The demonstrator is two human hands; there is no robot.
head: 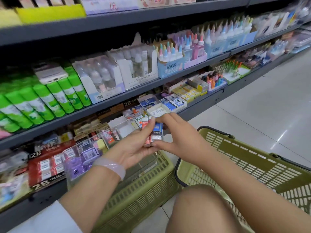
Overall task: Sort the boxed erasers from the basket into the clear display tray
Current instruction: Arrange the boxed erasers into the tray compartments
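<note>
Just left of the boxed erasers sits the clear display tray. The left hand holds the erasers in a curled grip. The right hand pinches them, above the green basket.

Both hands gripping boxed erasers, above green basket

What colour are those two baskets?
Olive green, seen in the head view: the baskets and.
</note>
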